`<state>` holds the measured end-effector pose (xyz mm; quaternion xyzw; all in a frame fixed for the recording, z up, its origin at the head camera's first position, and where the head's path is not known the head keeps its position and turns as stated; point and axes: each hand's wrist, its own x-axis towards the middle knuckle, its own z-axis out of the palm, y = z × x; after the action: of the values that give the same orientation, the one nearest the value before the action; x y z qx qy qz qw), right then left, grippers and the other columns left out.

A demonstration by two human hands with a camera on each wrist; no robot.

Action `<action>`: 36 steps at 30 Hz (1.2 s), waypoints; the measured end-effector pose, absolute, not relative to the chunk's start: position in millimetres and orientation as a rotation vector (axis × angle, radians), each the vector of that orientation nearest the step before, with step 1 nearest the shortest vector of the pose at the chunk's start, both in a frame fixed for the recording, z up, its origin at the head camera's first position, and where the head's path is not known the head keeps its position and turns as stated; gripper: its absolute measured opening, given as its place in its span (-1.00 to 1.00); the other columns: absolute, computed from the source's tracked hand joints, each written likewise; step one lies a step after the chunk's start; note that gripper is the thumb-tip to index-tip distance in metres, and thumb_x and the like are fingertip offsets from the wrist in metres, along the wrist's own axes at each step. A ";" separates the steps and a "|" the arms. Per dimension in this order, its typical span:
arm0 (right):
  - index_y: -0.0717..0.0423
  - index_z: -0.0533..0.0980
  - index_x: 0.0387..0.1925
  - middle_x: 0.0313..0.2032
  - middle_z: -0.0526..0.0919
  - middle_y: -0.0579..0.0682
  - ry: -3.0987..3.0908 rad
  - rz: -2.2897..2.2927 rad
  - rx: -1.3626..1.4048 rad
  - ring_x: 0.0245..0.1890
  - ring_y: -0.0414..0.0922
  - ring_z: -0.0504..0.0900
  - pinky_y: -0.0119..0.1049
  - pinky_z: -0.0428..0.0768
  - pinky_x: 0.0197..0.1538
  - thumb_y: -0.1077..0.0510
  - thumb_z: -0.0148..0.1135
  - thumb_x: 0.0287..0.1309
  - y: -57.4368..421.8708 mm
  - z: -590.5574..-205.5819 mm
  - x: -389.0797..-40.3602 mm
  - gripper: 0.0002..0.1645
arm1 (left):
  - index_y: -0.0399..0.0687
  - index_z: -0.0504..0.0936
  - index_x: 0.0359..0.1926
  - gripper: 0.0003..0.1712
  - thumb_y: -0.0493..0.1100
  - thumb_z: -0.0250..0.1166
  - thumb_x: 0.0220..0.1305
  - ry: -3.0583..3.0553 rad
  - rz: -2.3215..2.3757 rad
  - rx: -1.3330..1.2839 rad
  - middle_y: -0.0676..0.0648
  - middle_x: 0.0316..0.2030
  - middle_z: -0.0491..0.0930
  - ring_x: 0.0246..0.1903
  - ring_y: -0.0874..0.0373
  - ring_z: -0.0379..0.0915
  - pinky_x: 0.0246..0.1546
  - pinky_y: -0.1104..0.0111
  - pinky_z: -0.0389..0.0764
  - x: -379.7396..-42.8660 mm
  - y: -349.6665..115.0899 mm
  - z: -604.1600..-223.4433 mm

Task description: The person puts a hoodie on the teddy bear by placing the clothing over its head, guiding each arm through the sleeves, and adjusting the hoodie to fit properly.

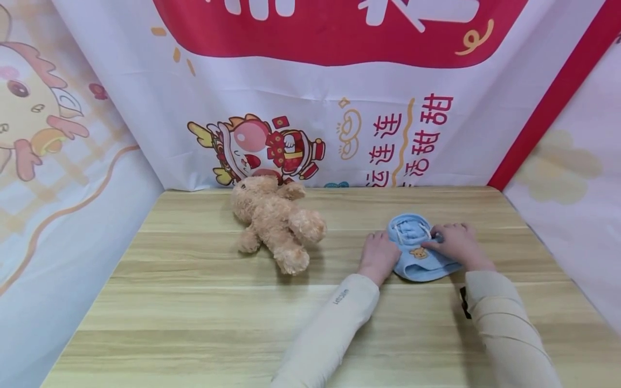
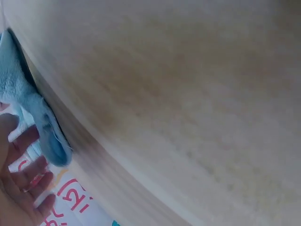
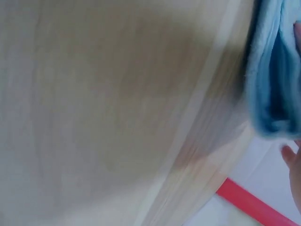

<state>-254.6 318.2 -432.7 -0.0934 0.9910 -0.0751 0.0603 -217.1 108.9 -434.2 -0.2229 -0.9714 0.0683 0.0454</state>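
A small light-blue doll garment [image 1: 422, 269] with a bear-face patch and white trim lies on the right part of the table. It is fuzzy, with a fold open toward me. At its left edge my left hand [image 1: 380, 253] holds the cloth between thumb and forefinger, the other fingers spread apart. My right hand [image 1: 456, 245] pinches the upper right edge near the white trim. In the left wrist view the blue cloth [image 2: 51, 136] touches the fingertips. A blue fold [image 3: 273, 84] shows beside the right fingers, which are mostly cut off there.
A tan teddy bear [image 1: 271, 215] lies on its back at the left rear of the wooden table [image 1: 194, 328], legs toward me. Printed white cloth [image 1: 335, 86] hangs behind the table, with further sheets at both sides.
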 end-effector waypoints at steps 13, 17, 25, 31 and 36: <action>0.29 0.42 0.18 0.14 0.41 0.46 2.803 -0.432 -0.395 0.13 0.37 0.43 0.26 0.40 0.18 0.13 0.21 0.14 293.7 -424.6 -256.2 -0.42 | 0.27 0.46 0.20 -0.61 -0.12 -0.03 0.42 -3.104 0.109 -0.565 0.02 0.05 0.59 -0.01 0.17 0.49 -0.02 0.35 0.46 -222.9 88.1 -440.5; 0.27 0.51 0.10 0.08 0.55 0.36 2.838 -0.415 -0.395 0.13 0.31 0.48 0.21 0.44 0.17 0.18 0.21 0.17 287.6 -425.5 -255.5 -0.54 | 0.26 0.59 0.06 -0.66 -0.12 0.00 0.39 -3.069 0.078 -0.584 0.04 -0.02 0.64 -0.08 0.18 0.52 -0.07 0.36 0.46 -221.8 82.2 -439.4; 0.25 0.63 -0.15 -0.18 0.66 0.22 2.949 -0.365 -0.502 -0.11 0.16 0.62 0.09 0.56 0.01 0.27 0.23 0.13 274.9 -426.1 -252.2 -0.76 | 0.15 0.68 -0.07 -0.70 -0.18 0.05 0.36 -2.957 0.104 -0.663 0.03 -0.03 0.61 -0.12 0.18 0.53 -0.15 0.39 0.56 -221.2 74.6 -436.3; 0.29 0.58 -0.09 -0.15 0.63 0.22 3.093 -0.409 -0.614 -0.12 0.17 0.62 0.09 0.58 0.00 0.26 0.22 0.16 272.4 -424.0 -250.1 -0.72 | 0.03 0.56 0.04 -0.71 -0.23 0.03 0.37 -2.726 0.272 -0.827 0.03 -0.04 0.56 -0.09 0.21 0.51 -0.08 0.45 0.59 -221.8 65.5 -433.0; 0.25 0.61 -0.11 -0.19 0.64 0.23 3.335 -0.430 -0.734 -0.21 0.17 0.65 0.07 0.62 -0.13 0.28 0.27 0.10 268.4 -414.7 -251.0 -0.72 | 0.01 0.57 -0.14 -0.82 -0.22 0.08 0.29 -2.369 0.355 -0.811 0.07 -0.26 0.61 -0.27 0.26 0.53 -0.16 0.48 0.58 -222.7 58.9 -423.7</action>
<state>-251.0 268.4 -414.7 -0.2107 0.9581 -0.1237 -0.1494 -222.7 58.9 -423.7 -0.3057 -0.8931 0.1339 0.3016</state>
